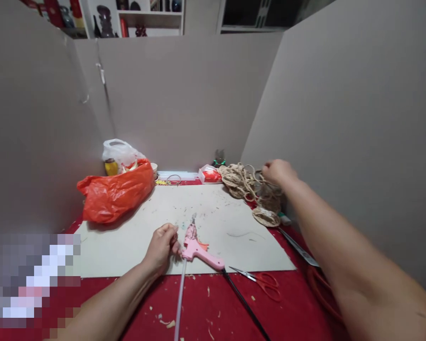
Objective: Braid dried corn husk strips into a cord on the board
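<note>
Your left hand [162, 246] curled beside the pink glue gun [199, 250], fingertips touching it at board's 6 o'clock. Right hand [277, 171] pinched jute twine [246, 184] at 2 o'clock. Scissors [261, 279] lay near; orange bag [115, 194] at 10.

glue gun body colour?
Pink, with an orange trigger; the glue gun shows clearly in the head view, beside the left hand.
</note>
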### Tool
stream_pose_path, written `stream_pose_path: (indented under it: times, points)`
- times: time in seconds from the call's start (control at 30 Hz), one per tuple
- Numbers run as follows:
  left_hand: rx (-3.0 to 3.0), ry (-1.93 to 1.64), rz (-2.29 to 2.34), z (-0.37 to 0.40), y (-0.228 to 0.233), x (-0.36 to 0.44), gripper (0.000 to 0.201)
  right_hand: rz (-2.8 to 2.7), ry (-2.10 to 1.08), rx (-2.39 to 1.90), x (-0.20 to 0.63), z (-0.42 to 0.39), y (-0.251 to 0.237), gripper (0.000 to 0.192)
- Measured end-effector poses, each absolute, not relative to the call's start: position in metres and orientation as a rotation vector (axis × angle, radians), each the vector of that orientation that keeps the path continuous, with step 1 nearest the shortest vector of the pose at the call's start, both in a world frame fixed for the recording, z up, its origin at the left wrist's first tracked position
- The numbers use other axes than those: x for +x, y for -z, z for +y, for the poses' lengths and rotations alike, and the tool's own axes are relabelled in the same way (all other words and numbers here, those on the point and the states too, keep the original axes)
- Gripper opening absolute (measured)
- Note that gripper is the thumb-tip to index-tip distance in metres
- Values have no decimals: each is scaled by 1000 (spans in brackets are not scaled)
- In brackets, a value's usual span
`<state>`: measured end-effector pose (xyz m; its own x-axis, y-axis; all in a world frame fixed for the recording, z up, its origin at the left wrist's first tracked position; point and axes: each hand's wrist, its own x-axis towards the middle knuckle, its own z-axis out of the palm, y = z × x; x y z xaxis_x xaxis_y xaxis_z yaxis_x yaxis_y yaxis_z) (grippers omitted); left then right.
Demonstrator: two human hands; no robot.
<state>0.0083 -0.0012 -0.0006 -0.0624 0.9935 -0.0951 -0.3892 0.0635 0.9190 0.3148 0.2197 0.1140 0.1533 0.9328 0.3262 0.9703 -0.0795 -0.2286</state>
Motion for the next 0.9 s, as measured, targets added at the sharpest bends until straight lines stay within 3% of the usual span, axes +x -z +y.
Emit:
stream_pose_path:
  times: [0.2,0.37,0.53,0.63,0.9]
  points:
    - [784,-1420,1043,-2,-5,6,51,-1944,-49,-1645,263,169,-97,23]
    - [770,-1466,1057,0,1,4,50,-2239,-402,-1253,215,113,-59,43]
    - [783,-1528,1069,3,6,1,35,-2607,-456,-1263,201,57,-42,34]
    - [823,-1519,1083,3,7,2,28,-2689,-426,-1375,201,34,-33,43]
    - [765,-1567,1102,3,4,-2,32,-2560,-520,-1180,199,28,-2,29]
